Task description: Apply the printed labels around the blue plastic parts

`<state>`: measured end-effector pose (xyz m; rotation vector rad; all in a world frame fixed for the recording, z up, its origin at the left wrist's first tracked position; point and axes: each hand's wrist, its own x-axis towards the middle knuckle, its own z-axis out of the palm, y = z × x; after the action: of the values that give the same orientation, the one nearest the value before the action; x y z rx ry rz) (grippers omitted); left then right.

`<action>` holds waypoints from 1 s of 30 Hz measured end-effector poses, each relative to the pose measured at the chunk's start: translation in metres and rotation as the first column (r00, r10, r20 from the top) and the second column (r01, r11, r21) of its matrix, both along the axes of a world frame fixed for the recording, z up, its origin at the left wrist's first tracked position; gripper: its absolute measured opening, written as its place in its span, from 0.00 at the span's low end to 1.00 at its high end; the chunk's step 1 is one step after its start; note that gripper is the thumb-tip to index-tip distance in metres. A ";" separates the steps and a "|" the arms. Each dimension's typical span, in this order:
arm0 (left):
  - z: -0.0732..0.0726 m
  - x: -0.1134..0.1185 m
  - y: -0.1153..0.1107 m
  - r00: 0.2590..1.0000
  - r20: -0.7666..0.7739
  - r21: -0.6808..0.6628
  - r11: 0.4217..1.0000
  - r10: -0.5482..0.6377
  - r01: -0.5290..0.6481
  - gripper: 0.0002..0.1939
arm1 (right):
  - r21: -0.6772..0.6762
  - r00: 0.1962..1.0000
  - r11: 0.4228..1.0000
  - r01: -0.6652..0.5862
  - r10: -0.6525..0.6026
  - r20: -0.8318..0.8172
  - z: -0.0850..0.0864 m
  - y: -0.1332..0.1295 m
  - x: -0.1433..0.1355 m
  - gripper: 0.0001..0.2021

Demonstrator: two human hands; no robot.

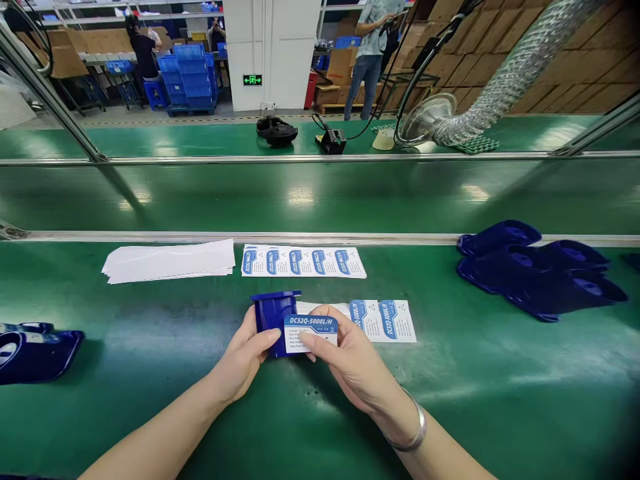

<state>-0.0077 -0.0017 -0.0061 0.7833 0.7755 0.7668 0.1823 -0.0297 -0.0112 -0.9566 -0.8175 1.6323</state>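
Observation:
My left hand (250, 350) is closed around the left side of a dark blue plastic housing (274, 313), held above the green bench. Between the thumb and fingers of my right hand (345, 357) is a blue and white label (313, 325) printed "DC52Q-5000L/H". The label's left edge overlaps the housing's front; whether it sticks there I cannot tell. Behind my right hand lies a label sheet (383, 320), partly hidden, with labels showing at its right end. A fuller label sheet (304, 261) lies farther back.
White paper strips (170, 261) lie stacked at the back left. Several blue housings (535, 267) are grouped at the right, and another blue housing (37, 353) is at the left edge. Beyond the metal rail (310, 238) are a flexible duct (520, 73) and two people.

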 end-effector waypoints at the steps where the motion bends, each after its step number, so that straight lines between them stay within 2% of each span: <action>1: 0.000 0.000 0.000 1.000 -0.003 -0.002 1.000 0.002 -0.002 0.29 | 0.001 1.000 1.000 0.000 0.000 0.003 0.000 0.000 0.000 0.16; 30: -0.002 -0.001 -0.004 1.000 -0.022 -0.042 0.999 -0.001 0.000 0.26 | 0.010 0.999 1.000 -0.013 0.013 0.030 -0.003 0.001 -0.001 0.16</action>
<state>-0.0092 -0.0061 -0.0078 0.7549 0.8085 0.7401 0.1818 -0.0283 -0.0138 -0.9719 -0.8531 1.6273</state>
